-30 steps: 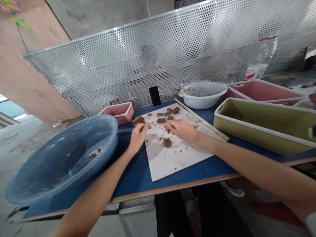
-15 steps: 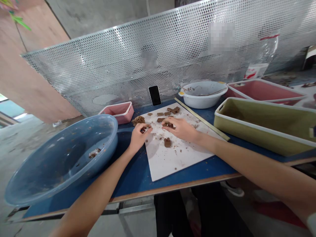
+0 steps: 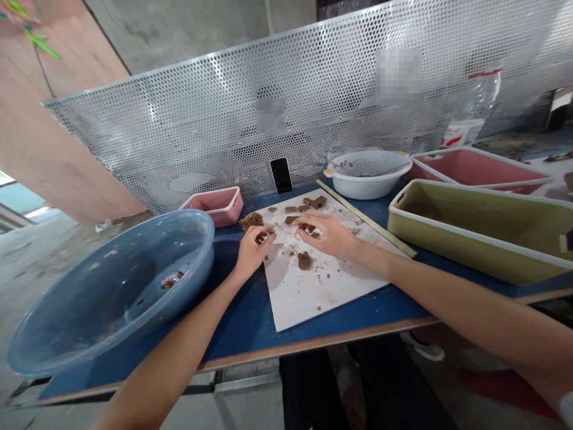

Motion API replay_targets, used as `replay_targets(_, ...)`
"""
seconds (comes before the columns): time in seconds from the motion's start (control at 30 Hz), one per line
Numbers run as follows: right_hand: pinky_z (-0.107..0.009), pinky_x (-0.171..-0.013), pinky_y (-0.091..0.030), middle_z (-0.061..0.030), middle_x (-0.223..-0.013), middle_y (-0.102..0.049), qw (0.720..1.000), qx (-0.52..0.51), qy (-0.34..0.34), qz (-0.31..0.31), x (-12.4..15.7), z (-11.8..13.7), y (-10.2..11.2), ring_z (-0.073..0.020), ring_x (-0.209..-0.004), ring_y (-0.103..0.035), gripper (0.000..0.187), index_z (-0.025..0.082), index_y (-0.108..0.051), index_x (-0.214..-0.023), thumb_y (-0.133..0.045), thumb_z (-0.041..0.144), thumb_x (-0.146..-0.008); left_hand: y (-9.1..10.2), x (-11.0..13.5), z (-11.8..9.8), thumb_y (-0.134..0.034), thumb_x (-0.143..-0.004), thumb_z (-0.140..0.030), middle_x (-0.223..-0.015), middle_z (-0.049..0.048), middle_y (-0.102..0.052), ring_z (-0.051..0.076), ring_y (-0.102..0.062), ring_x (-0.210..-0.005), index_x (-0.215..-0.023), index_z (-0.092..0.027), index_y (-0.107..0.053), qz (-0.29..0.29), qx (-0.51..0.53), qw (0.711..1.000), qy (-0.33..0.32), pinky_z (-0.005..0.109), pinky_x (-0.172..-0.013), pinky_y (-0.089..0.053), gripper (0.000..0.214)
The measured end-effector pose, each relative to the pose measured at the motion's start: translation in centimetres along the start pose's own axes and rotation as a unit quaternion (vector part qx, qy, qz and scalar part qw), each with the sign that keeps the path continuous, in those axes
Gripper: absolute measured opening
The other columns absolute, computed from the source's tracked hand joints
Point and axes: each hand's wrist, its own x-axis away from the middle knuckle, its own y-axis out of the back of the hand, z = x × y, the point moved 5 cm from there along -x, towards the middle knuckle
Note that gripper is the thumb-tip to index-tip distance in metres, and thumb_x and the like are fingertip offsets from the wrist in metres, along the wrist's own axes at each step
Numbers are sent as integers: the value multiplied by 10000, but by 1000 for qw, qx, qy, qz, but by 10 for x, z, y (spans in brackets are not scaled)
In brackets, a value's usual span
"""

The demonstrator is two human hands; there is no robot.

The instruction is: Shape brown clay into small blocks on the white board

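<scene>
A white board (image 3: pixel 313 286) lies on the blue table, strewn with brown clay pieces and crumbs. My left hand (image 3: pixel 251 249) rests at the board's left edge with its fingers curled round a small brown bit, just in front of a brown clay lump (image 3: pixel 251 220). My right hand (image 3: pixel 327 233) lies over the board's middle, its fingertips pinching a small clay piece (image 3: pixel 307 227). A shaped clay piece (image 3: pixel 305 260) lies just in front of that hand. More cut pieces (image 3: pixel 313 202) lie at the board's far edge.
A large blue basin (image 3: pixel 111 280) stands at the left, a small pink tray (image 3: pixel 215 204) behind it. A phone (image 3: pixel 281 175) leans on the perforated metal screen. A white bowl (image 3: pixel 367 172), a wooden stick (image 3: pixel 364 217), an olive tray (image 3: pixel 478 227) and a pink tray (image 3: pixel 474 164) stand at the right.
Both hands have stayed in place, the fingers working slightly. My right hand's fingertips have lifted a little over the clay piece.
</scene>
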Motion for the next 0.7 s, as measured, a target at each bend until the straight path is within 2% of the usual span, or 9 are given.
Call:
replay_targets(0.13, -381, -907, -596, -93, -1165, -783, 999, -3, -37, 13, 0, -4, -1, -236, -978, -737, 277, 246, -775, -1216, -621, 433, -1080, 0, 0, -1, -748, -935, -397, -1061, 84, -743, 210, -680, -922, -1000, -208, -798, 4, 0, 1000, 0, 319, -802, -521, 207)
replay_targets(0.3, -402, -898, -600, -80, -1208, -793, 996, -8, -86, 10, 1, -10, -1, -226, -891, -741, 406, 264, -667, -1413, -683, 403, -1032, 0, 0, -1, -756, -929, -377, -1055, 80, -743, 211, -680, -922, -990, -216, -801, 2, -3, 1000, -1, 320, -806, -529, 177)
replay_targets(0.47, -382, -882, -596, -71, -1121, -799, 995, -22, -89, -27, 1, -12, 2, -221, -879, -735, 260, 249, -721, -1158, -738, 450, -994, -1, 0, 0, -758, -930, -362, -1045, 81, -741, 210, -676, -906, -988, -216, -801, 2, -3, 1000, -4, 322, -797, -526, 163)
replay_targets(0.6, -396, -918, -594, -75, -1090, -821, 996, -9, -79, -42, -1, -10, 3, -246, -931, -760, 289, 244, -765, -1142, -746, 492, -995, 0, 0, -1, -758, -933, -366, -1045, 83, -738, 209, -676, -905, -987, -209, -798, 3, -5, 1000, -6, 323, -799, -524, 171)
replay_targets(0.7, -379, -894, -597, -55, -1055, -841, 993, -19, -113, -35, -1, -12, 3, -240, -899, -784, 275, 245, -780, -1180, -741, 451, -1003, 0, 0, 0, -761, -936, -374, -1055, 83, -741, 209, -678, -906, -993, -212, -800, 4, -7, 1000, -2, 324, -802, -526, 177)
